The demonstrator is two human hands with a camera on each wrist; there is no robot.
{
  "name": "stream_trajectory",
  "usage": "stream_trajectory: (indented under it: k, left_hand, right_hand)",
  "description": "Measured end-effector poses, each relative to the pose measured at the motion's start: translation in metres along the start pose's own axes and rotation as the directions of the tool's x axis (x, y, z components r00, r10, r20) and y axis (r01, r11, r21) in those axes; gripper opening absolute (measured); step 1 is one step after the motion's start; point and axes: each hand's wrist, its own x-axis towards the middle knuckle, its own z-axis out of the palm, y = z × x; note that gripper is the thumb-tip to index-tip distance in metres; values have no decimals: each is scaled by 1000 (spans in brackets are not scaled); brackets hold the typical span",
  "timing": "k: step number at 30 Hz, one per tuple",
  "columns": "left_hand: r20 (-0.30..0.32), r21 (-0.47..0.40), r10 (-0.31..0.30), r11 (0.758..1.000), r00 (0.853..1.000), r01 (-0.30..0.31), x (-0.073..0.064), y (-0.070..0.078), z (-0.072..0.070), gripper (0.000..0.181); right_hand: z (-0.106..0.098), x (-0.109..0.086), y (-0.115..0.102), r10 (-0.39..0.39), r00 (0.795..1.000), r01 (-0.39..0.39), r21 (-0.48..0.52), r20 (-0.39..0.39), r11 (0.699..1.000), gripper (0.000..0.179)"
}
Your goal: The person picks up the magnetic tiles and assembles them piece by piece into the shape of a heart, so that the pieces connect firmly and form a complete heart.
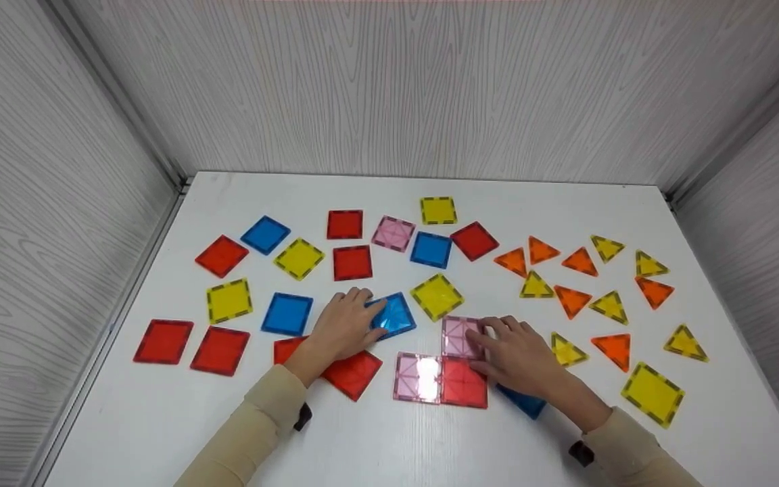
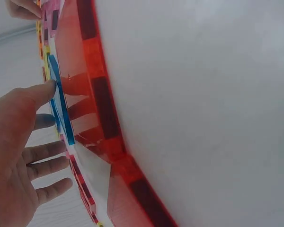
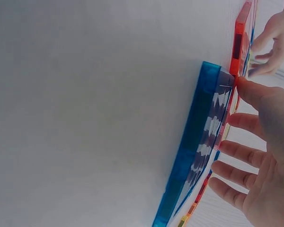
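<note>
In the head view, my left hand (image 1: 343,326) pinches a translucent blue square magnetic tile (image 1: 395,316) between thumb and index finger, at its left side. The left wrist view shows the thumb at this blue tile's (image 2: 60,101) edge, the other fingers spread. My right hand (image 1: 521,355) rests its fingertips on a pink square tile (image 1: 458,337), with its thumb at the right edge of a red square tile (image 1: 464,383). A second pink tile (image 1: 408,379) lies against the red one's left, making an L. Another blue tile (image 1: 525,403) is partly hidden under the right hand.
Two red tiles (image 1: 354,375) lie below the left hand, one partly covered. Several red, blue, yellow and pink squares are scattered at the left and back. Small orange and yellow triangles (image 1: 611,308) spread at the right, near a yellow square (image 1: 653,393). Wood-grain panels (image 1: 389,88) enclose the white table.
</note>
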Motion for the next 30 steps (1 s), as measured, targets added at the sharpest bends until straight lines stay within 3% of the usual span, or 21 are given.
stream_trajectory:
  k: [6,15,24,30]
  left_hand:
    - [37,-5,8,1000,999,-7,1,0,3,65]
    - [73,4,78,997,994,-79,-4,15,3,67]
    - [70,-10,173,985,982,-172,-3,27,2,63]
    - [66,-21,173,985,983,-172,-4,30,3,65]
  right_hand:
    - [2,-1,1,-29,999,28,-7,-20,1000,56]
    - [-1,4,-3,-42,998,39,57,54,998,60]
    - [-2,9,0,-59,998,56,89,35,994,59]
    - [-2,12,0,-72,996,66,99,57,993,61]
